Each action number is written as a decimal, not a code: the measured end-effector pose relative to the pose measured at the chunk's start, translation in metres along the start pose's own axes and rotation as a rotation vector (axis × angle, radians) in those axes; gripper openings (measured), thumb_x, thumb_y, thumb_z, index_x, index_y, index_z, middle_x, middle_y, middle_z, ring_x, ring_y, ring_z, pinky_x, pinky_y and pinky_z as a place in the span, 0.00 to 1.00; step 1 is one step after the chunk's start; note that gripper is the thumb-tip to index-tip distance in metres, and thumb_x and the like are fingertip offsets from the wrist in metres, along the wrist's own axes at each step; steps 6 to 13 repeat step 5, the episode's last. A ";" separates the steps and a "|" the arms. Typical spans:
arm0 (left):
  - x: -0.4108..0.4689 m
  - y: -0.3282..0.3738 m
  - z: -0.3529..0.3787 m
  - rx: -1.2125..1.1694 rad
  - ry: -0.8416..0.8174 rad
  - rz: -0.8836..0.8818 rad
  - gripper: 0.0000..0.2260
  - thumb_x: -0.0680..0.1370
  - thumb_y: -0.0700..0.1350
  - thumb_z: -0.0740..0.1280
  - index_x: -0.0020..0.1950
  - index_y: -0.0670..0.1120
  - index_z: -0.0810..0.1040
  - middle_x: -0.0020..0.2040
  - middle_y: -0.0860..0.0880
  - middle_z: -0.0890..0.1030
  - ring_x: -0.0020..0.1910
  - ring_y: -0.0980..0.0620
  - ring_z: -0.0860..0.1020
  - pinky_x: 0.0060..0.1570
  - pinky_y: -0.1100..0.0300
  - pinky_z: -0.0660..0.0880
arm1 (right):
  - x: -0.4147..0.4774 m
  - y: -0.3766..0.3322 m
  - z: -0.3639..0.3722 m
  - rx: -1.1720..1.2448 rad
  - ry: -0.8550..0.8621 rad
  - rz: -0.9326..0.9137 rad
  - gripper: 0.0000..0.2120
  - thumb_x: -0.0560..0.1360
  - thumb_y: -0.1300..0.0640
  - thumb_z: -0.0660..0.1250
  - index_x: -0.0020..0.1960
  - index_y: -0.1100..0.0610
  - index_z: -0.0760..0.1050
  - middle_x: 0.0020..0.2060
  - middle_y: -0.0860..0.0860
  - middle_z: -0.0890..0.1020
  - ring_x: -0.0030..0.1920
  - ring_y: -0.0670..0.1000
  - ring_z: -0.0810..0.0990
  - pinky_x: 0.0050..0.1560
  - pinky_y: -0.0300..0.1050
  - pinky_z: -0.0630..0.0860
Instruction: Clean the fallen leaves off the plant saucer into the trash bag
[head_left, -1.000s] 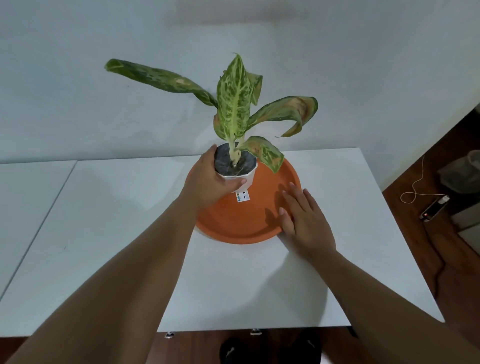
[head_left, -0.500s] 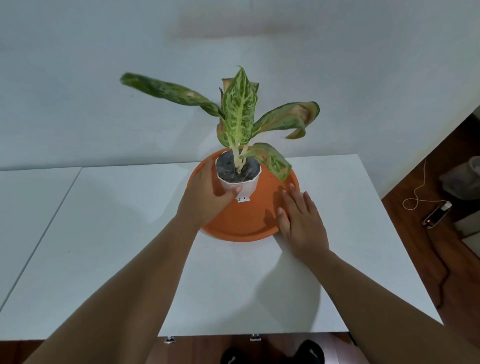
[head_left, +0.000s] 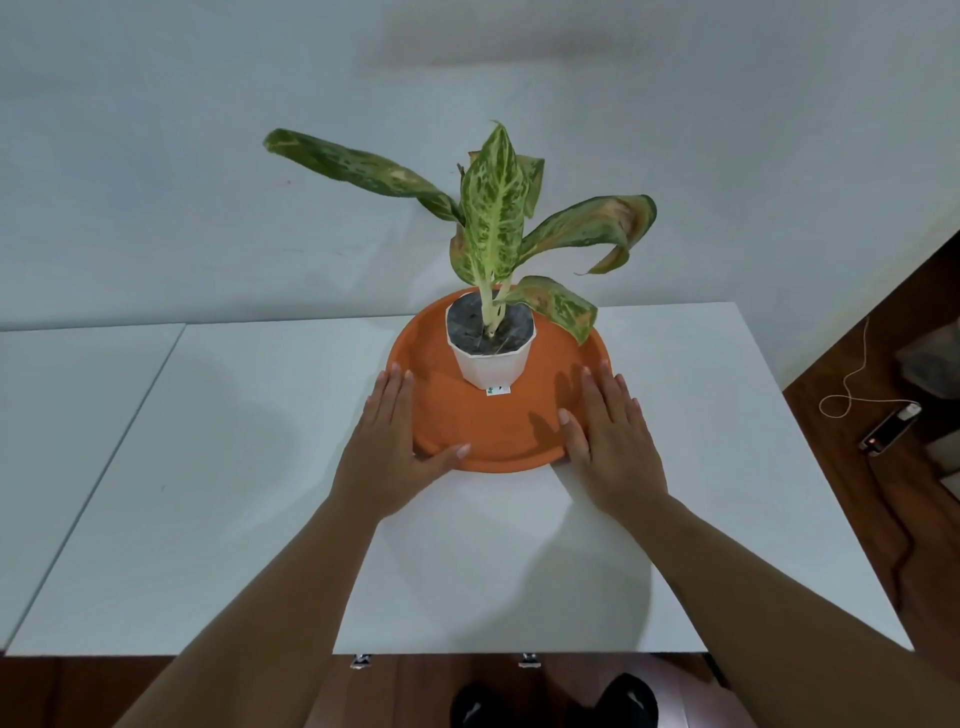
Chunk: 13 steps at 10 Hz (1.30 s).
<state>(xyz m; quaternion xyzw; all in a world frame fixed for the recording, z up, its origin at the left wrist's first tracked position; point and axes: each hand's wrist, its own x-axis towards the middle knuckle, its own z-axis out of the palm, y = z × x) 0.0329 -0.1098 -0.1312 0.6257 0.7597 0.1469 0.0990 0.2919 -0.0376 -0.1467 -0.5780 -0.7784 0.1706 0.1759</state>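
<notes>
Our left hand, off the pot it gripped a moment ago, lies flat and open against the orange saucer at frame centre on the desk; our right hand rests open alongside. No loose leaves show, so cleaning looks finished.

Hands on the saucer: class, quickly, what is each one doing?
Left hand: open, flat against the orange saucer rim, gripping nothing.
Right hand: open, flat against the rim, gripping nothing.
</notes>
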 end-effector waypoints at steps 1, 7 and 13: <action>-0.011 -0.005 0.003 -0.076 0.003 -0.074 0.55 0.65 0.81 0.53 0.82 0.48 0.47 0.83 0.47 0.50 0.80 0.43 0.56 0.73 0.44 0.64 | -0.007 0.003 -0.007 0.076 0.006 0.035 0.35 0.78 0.35 0.44 0.79 0.51 0.45 0.79 0.50 0.51 0.79 0.52 0.51 0.77 0.51 0.53; -0.044 -0.045 0.006 0.199 0.000 -0.136 0.42 0.74 0.72 0.45 0.81 0.47 0.57 0.81 0.47 0.57 0.81 0.45 0.55 0.78 0.48 0.52 | -0.022 0.039 -0.013 -0.286 -0.017 0.030 0.30 0.78 0.44 0.44 0.75 0.55 0.62 0.75 0.56 0.65 0.76 0.60 0.59 0.74 0.57 0.57; -0.044 -0.045 0.006 0.199 0.000 -0.136 0.42 0.74 0.72 0.45 0.81 0.47 0.57 0.81 0.47 0.57 0.81 0.45 0.55 0.78 0.48 0.52 | -0.022 0.039 -0.013 -0.286 -0.017 0.030 0.30 0.78 0.44 0.44 0.75 0.55 0.62 0.75 0.56 0.65 0.76 0.60 0.59 0.74 0.57 0.57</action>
